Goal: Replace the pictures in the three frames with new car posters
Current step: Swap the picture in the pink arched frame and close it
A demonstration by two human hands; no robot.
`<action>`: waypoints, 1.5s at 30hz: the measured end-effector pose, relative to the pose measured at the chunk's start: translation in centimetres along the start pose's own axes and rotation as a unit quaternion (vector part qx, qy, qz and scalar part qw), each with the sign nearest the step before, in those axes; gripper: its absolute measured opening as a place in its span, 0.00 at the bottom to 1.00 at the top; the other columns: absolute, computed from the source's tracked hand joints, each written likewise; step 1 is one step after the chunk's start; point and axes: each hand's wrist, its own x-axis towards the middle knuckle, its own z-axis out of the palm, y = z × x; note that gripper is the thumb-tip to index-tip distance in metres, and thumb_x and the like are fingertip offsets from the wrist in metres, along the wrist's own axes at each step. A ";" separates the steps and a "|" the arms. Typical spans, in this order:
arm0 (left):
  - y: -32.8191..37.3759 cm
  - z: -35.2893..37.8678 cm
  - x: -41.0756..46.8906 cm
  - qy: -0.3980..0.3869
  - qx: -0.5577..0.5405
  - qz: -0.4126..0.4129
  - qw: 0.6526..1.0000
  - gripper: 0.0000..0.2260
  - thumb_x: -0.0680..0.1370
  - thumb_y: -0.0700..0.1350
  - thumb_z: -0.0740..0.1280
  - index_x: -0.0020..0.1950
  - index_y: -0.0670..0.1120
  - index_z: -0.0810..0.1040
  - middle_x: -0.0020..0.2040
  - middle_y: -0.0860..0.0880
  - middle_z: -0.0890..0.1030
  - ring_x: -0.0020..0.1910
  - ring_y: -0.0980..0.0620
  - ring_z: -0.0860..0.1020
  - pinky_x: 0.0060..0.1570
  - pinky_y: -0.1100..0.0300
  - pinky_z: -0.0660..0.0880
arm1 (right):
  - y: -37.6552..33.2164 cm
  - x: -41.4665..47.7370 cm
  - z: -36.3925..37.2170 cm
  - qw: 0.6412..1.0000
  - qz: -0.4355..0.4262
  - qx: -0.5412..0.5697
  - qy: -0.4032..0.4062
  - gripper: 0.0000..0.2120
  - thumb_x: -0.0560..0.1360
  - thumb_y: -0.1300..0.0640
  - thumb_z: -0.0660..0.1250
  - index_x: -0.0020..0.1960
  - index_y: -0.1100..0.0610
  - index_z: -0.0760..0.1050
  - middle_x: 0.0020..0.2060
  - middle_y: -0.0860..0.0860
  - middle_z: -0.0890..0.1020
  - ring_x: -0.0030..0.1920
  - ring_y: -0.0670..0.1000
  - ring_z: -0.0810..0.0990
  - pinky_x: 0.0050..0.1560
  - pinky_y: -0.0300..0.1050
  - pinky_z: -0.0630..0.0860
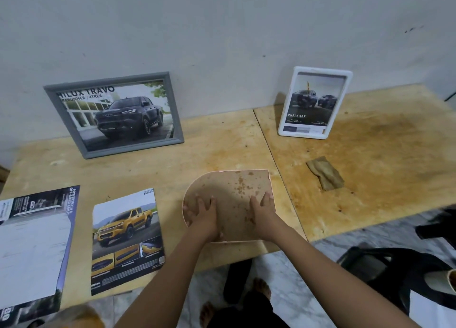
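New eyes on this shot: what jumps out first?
The left hand and right hand press flat on the brown back of the arch-shaped pink-rimmed frame, face down at the plywood table's near edge. A grey rectangular frame holding a dark pickup poster leans on the wall back left; a yellow pickup poster lies loose front left.

Brown cloth (325, 172), plywood table (222, 140), black chair (385, 261)

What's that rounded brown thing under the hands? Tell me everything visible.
It is a picture frame lying face down and flat on the wooden table, near the front edge. One end is rounded, the other square. A thin pink rim borders a brown, cardboard-like back flecked with darker stains. The left hand and right hand press on it.
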 end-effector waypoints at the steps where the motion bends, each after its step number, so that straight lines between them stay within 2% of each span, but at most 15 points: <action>1: 0.1 0.0 0.2 -0.011 0.004 0.003 1.000 0.46 0.75 0.51 0.67 0.75 0.48 0.32 0.72 0.38 0.27 0.69 0.28 0.31 0.70 0.37 0.39 | -0.1 0.0 0.0 1.000 0.005 0.002 -0.002 0.38 0.76 0.66 0.61 0.76 0.57 0.39 0.72 0.65 0.33 0.74 0.64 0.34 0.71 0.53 0.57; 7: -0.2 -0.2 0.8 -0.033 0.019 0.020 0.999 0.46 0.76 0.52 0.66 0.74 0.45 0.30 0.71 0.35 0.27 0.67 0.25 0.30 0.69 0.34 0.38 | 0.1 -0.1 0.1 1.000 0.014 0.001 -0.023 0.40 0.76 0.66 0.61 0.76 0.56 0.35 0.72 0.63 0.30 0.73 0.62 0.32 0.72 0.52 0.56; 10: -0.2 -0.7 0.2 -0.030 0.040 0.022 0.998 0.46 0.76 0.54 0.65 0.75 0.45 0.31 0.72 0.35 0.30 0.69 0.26 0.33 0.69 0.36 0.37 | 0.7 -0.5 -0.2 0.999 -0.003 0.002 -0.037 0.43 0.74 0.65 0.65 0.77 0.54 0.39 0.72 0.60 0.30 0.74 0.60 0.34 0.70 0.51 0.60; 13: -0.1 -1.0 -0.3 -0.023 0.063 0.021 0.998 0.45 0.75 0.55 0.65 0.75 0.46 0.34 0.74 0.36 0.33 0.71 0.29 0.34 0.70 0.38 0.35 | 0.9 -0.6 -1.0 0.999 -0.017 -0.045 0.001 0.39 0.70 0.63 0.71 0.73 0.52 0.52 0.73 0.62 0.45 0.73 0.62 0.51 0.58 0.49 0.71; 15: -0.1 -1.0 -0.4 -0.022 0.065 0.018 0.998 0.45 0.75 0.56 0.66 0.76 0.46 0.34 0.74 0.37 0.34 0.71 0.30 0.35 0.70 0.38 0.35 | 0.5 -0.4 -1.9 0.996 -0.004 -0.086 0.006 0.41 0.65 0.58 0.76 0.70 0.52 0.54 0.70 0.61 0.52 0.69 0.61 0.57 0.53 0.51 0.74; 17: 0.0 -0.9 -0.2 -0.021 0.058 0.011 0.998 0.45 0.75 0.55 0.66 0.76 0.47 0.35 0.74 0.38 0.33 0.71 0.29 0.35 0.70 0.37 0.37 | 0.2 0.4 -2.4 0.995 0.004 -0.098 -0.011 0.52 0.62 0.55 0.79 0.73 0.52 0.48 0.72 0.63 0.47 0.72 0.64 0.51 0.62 0.54 0.71; 19: 0.0 -0.6 0.0 -0.019 0.043 0.005 0.999 0.45 0.75 0.53 0.67 0.76 0.48 0.35 0.74 0.39 0.32 0.71 0.28 0.35 0.70 0.37 0.39 | 0.2 1.4 -2.6 0.994 0.014 -0.099 -0.037 0.60 0.62 0.55 0.80 0.76 0.51 0.37 0.73 0.63 0.35 0.74 0.64 0.37 0.71 0.56 0.60; 22: -0.1 -0.4 0.1 -0.011 0.031 0.012 0.999 0.46 0.74 0.52 0.68 0.76 0.48 0.35 0.74 0.39 0.32 0.70 0.29 0.33 0.70 0.36 0.40 | 0.2 3.2 -2.8 0.991 0.021 -0.121 -0.054 0.52 0.72 0.62 0.70 0.75 0.51 0.32 0.71 0.64 0.29 0.72 0.64 0.31 0.72 0.54 0.54; 26: -0.2 -0.3 0.1 0.000 0.030 0.011 0.999 0.45 0.74 0.52 0.68 0.76 0.49 0.37 0.75 0.38 0.33 0.70 0.28 0.33 0.70 0.37 0.39 | -0.1 3.8 -2.8 0.989 0.010 -0.139 -0.054 0.47 0.74 0.65 0.65 0.75 0.55 0.32 0.71 0.66 0.30 0.72 0.64 0.31 0.73 0.53 0.52; 30: -0.1 -0.3 0.1 0.001 0.026 0.009 1.000 0.44 0.75 0.51 0.68 0.76 0.49 0.38 0.75 0.40 0.33 0.70 0.28 0.34 0.71 0.37 0.41 | -0.4 4.3 -3.1 0.989 -0.001 -0.142 -0.039 0.42 0.73 0.67 0.64 0.76 0.56 0.40 0.72 0.67 0.34 0.73 0.67 0.34 0.68 0.52 0.64; 33: 0.0 -0.3 0.1 0.009 0.026 0.011 1.000 0.44 0.75 0.52 0.68 0.77 0.50 0.38 0.75 0.40 0.33 0.70 0.28 0.34 0.70 0.37 0.41 | -0.7 4.5 -3.5 0.991 -0.003 -0.134 -0.030 0.40 0.72 0.67 0.65 0.75 0.54 0.45 0.72 0.67 0.36 0.73 0.67 0.36 0.66 0.52 0.67; 38: 0.1 -0.4 -0.6 0.019 0.042 0.019 0.999 0.42 0.74 0.53 0.68 0.77 0.50 0.40 0.76 0.39 0.37 0.71 0.27 0.37 0.71 0.39 0.43 | 0.5 3.4 -3.7 0.997 -0.018 -0.054 -0.055 0.52 0.64 0.59 0.78 0.75 0.51 0.46 0.72 0.60 0.30 0.74 0.61 0.32 0.69 0.53 0.64; 41: -1.1 0.2 -1.2 0.069 -0.015 0.056 0.996 0.36 0.75 0.47 0.67 0.77 0.50 0.49 0.77 0.44 0.43 0.74 0.33 0.42 0.70 0.43 0.56 | 2.4 2.2 -3.7 0.997 -0.055 0.038 -0.024 0.49 0.64 0.56 0.78 0.75 0.50 0.52 0.75 0.54 0.36 0.76 0.56 0.40 0.72 0.48 0.58; 43: -2.2 1.1 -1.3 0.162 -0.105 0.064 0.979 0.27 0.77 0.39 0.62 0.75 0.47 0.58 0.76 0.43 0.53 0.74 0.39 0.54 0.65 0.49 0.66 | 3.5 1.5 -3.2 0.993 -0.065 0.094 0.038 0.45 0.65 0.54 0.77 0.74 0.53 0.57 0.76 0.52 0.46 0.76 0.54 0.47 0.72 0.47 0.56; 45: -3.0 1.9 -1.3 0.283 -0.171 0.033 0.943 0.21 0.77 0.35 0.59 0.69 0.41 0.66 0.71 0.42 0.64 0.68 0.42 0.66 0.60 0.52 0.71 | 4.1 0.8 -2.5 0.984 -0.042 0.130 0.114 0.40 0.65 0.54 0.77 0.72 0.55 0.61 0.72 0.53 0.56 0.72 0.55 0.54 0.69 0.48 0.59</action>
